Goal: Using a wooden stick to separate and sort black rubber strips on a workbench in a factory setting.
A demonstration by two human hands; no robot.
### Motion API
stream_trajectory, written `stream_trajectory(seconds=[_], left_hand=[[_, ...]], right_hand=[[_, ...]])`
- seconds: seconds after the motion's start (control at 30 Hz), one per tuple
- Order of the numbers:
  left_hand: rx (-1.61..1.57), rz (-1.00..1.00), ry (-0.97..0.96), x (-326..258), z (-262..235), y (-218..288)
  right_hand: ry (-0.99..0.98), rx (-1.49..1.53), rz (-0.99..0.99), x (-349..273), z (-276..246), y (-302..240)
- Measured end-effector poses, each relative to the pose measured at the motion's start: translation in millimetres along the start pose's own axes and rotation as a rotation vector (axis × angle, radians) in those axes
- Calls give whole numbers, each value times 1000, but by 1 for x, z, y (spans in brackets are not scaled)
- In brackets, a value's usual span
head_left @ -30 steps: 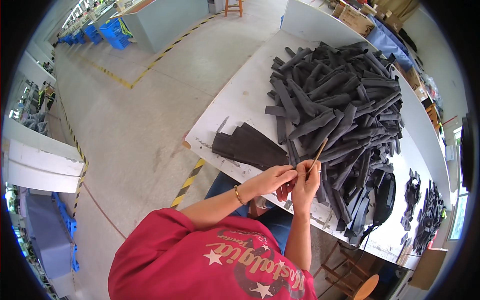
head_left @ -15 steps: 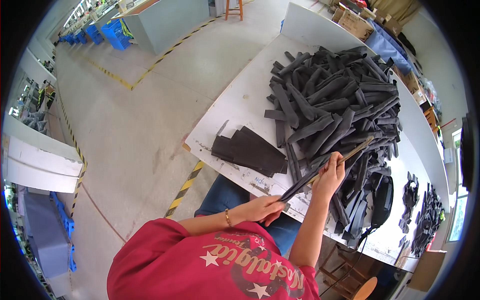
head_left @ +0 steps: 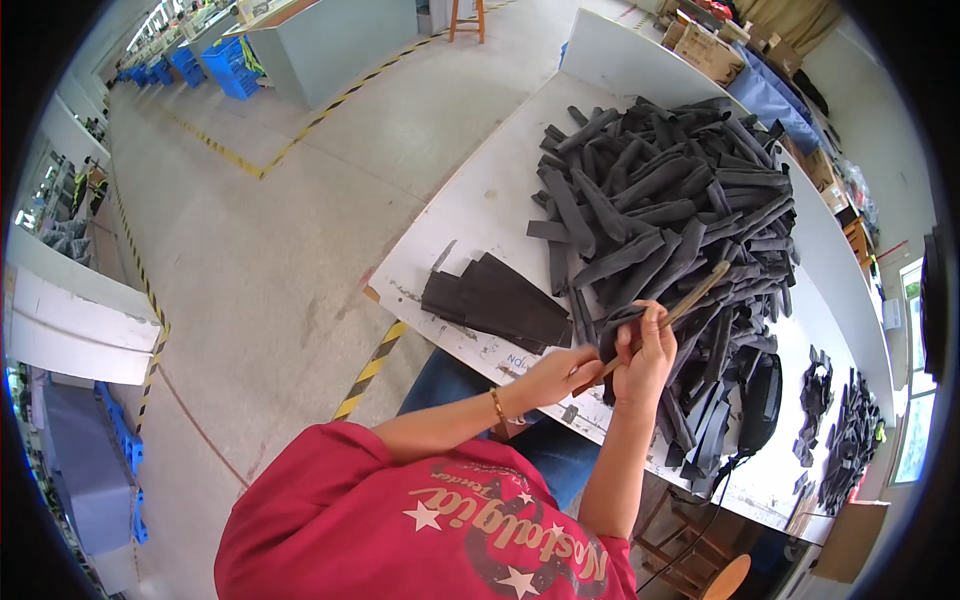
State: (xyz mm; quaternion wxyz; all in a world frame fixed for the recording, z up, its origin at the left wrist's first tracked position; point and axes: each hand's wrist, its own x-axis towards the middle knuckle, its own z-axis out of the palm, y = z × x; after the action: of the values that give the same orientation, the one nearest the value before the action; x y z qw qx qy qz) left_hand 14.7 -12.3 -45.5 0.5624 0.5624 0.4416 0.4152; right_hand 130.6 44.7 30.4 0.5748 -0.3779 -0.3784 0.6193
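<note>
My right hand (head_left: pixel 645 355) is closed around a thin brownish stick (head_left: pixel 700 290), which slants up and to the right over the pile. A dark fabric tube (head_left: pixel 622 318) is bunched at the same hand, beside its fingers. Close by on the left, the fingers of my left hand (head_left: pixel 558 380) are curled at the stick's lower end; slight blur there hides whether fabric is also in them. Behind the hands lies a big heap of dark grey fabric tubes (head_left: pixel 660 190). Flat black fabric pieces (head_left: pixel 495 300) overlap at the table's near left edge.
The white table (head_left: pixel 470 215) has a raised back panel (head_left: pixel 640 55). A black rounded device (head_left: pixel 762 405) with a cord stands right of the heap, beyond flat dark strips (head_left: pixel 712 430). More dark scraps (head_left: pixel 852 440) lie farther right. A wooden stool (head_left: pixel 725 578) is below the table.
My left hand has moved up and right, close to my right hand. The long dark strip stretched between the hands now shows as a bunch at my right hand. The stick has shifted slightly left.
</note>
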Motion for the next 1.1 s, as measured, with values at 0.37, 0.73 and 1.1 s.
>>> stream_trajectory(seconds=[0.37, 0.73, 1.1], left_hand=[[235, 463, 723, -16, -34, 17], [-73, -122, -133, -38, 16, -21], [-159, 295, 351, 5, -43, 50]], right_hand=[[34, -241, 55, 3, -5, -48], [121, -80, -36, 3, -12, -27], [-121, -421, 128, -13, -2, -18]])
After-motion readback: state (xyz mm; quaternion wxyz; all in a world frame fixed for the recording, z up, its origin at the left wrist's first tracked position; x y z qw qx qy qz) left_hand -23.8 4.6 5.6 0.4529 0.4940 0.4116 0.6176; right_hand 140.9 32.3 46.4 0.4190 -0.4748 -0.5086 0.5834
